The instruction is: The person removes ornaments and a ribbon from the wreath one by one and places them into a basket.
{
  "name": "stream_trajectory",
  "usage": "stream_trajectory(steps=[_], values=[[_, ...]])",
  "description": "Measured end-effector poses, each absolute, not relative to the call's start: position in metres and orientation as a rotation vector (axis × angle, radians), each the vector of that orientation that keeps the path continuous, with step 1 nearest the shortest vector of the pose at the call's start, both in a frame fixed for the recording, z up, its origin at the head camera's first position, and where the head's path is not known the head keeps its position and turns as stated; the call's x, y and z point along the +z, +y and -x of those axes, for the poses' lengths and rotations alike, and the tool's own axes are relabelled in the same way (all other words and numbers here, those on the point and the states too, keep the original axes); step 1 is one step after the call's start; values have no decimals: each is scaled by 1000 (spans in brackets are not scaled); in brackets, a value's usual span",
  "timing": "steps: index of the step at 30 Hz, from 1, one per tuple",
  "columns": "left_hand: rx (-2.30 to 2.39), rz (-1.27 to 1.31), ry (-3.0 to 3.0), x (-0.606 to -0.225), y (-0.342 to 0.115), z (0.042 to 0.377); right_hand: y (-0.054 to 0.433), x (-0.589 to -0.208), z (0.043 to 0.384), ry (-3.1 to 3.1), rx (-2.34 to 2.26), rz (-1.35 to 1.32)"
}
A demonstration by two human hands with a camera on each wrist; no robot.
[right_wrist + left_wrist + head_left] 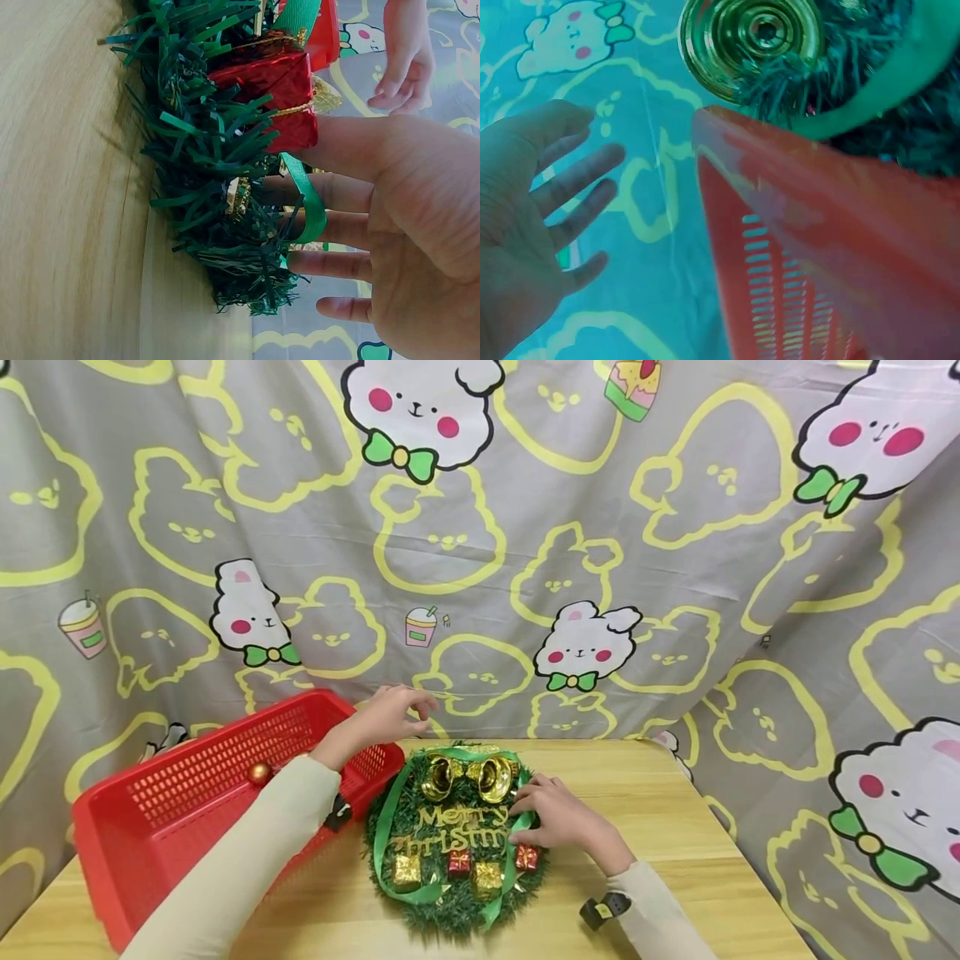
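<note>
A green tinsel Christmas wreath [450,914] lies on the table, with golden "Merry Christmas" lettering [461,831], two gold bells [495,778], small red and gold gift boxes [487,878] and a green ribbon [385,827]. At its right side is my right hand [558,814], fingers mostly straight and touching the tinsel and ribbon. The right wrist view shows the thumb beside a red gift box [289,97]. My left hand [392,717] hovers over the far right corner of the red basket [112,810]. Its fingers [581,180] are loosely bent and hold nothing.
The perforated red basket stands on the left of the wooden table [622,777], close against the wreath. Inside it lies a shiny orange-gold ball [259,774]. A grey patterned cloth [465,610] hangs behind the table and along its sides.
</note>
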State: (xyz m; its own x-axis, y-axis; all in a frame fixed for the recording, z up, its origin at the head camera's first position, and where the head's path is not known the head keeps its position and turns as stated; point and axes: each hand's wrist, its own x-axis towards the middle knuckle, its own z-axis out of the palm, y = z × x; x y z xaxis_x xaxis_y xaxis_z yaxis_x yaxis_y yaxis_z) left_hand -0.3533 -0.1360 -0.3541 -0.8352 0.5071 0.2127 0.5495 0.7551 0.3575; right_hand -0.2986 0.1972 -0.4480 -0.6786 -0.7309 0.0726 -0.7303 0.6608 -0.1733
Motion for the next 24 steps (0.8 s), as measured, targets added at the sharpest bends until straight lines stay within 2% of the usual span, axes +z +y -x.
stream_trajectory(steps=[9, 24], values=[[-923, 1011, -3032, -368, -137, 375, 198, -450, 300, 2861, -305, 1247], [-1071, 938, -3239, -379, -133, 394, 199, -450, 299, 2865, -301, 1248]])
